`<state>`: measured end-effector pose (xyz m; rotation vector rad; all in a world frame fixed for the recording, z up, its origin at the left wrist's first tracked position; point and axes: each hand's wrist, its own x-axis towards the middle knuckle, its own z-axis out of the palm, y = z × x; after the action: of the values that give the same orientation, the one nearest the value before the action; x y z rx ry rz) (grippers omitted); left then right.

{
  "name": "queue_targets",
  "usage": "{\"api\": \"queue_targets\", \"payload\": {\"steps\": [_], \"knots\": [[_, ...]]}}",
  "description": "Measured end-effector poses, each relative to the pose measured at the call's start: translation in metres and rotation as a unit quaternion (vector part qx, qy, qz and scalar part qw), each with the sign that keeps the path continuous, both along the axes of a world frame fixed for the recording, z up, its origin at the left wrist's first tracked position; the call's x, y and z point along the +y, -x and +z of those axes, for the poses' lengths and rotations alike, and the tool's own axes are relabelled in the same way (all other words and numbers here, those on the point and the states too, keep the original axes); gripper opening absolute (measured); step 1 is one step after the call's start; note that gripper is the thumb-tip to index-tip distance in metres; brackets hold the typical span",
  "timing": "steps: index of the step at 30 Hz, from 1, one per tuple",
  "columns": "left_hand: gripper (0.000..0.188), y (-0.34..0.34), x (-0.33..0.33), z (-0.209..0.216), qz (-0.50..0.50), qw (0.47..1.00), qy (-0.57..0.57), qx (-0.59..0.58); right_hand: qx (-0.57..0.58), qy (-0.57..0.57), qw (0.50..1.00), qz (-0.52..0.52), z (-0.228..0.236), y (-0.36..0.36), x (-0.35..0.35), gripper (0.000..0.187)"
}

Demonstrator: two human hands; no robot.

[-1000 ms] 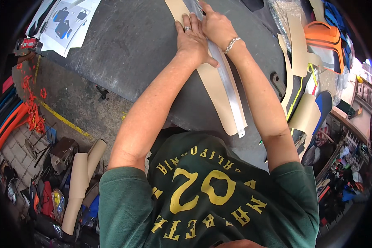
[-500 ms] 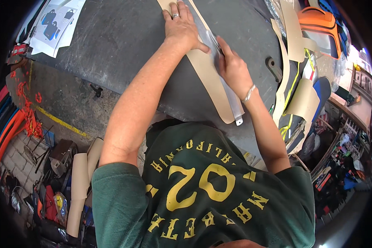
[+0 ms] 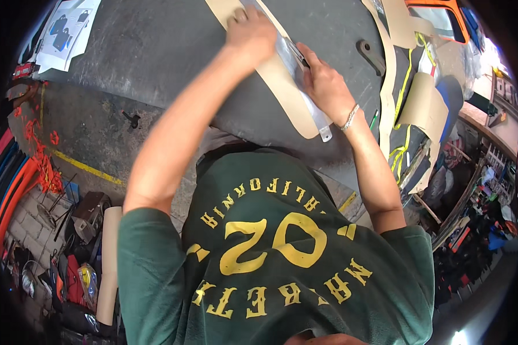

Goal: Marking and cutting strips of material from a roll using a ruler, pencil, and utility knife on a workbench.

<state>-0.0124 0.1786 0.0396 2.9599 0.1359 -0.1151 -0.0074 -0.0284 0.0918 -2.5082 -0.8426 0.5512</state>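
A long metal ruler [image 3: 320,122] lies slantwise over a strip of brown card [image 3: 288,103] on the dark tabletop. My right hand [image 3: 331,89] is closed round a slim utility knife [image 3: 295,53], its tip beside the ruler's right edge. The knife's handle is mostly hidden in the palm. Farther up the strip, my left hand [image 3: 252,35] is over the ruler and card, smeared by motion. Its fingers look bent, but whether they grip anything does not show.
A dark metal tool [image 3: 371,56] lies right of my right hand. Beyond it are long brown card pieces [image 3: 390,86], a yellow tape [image 3: 407,109] and a rolled brown sheet [image 3: 423,106]. Printed sheets [image 3: 69,34] rest at the table's far left. An orange-framed item [image 3: 443,17] stands at the far right.
My left hand has gone from lying flat with spread fingers to a bent, blurred pose. The right hand keeps the knife by the ruler. The whole view has shifted, with the table higher in it.
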Motion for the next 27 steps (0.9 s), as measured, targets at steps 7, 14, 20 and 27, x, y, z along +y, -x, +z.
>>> {"api": "queue_targets", "payload": {"steps": [7,14,20,27], "knots": [[0.076,0.082,-0.092,-0.019,0.014,0.992,0.088,-0.093,0.005,-0.027,1.000,-0.011,-0.015,-0.002,0.001,0.056],[0.098,0.071,-0.092,-0.001,-0.010,0.999,0.020,0.037,-0.008,-0.030,1.000,-0.007,-0.021,-0.003,0.004,0.055],[0.098,0.068,-0.091,0.000,-0.027,0.997,-0.019,0.063,0.015,-0.023,0.999,-0.019,-0.021,0.010,-0.012,0.056],[0.104,0.069,-0.090,-0.002,-0.030,0.998,-0.017,0.050,0.066,0.013,0.996,-0.051,-0.011,0.055,-0.072,0.057]]}}
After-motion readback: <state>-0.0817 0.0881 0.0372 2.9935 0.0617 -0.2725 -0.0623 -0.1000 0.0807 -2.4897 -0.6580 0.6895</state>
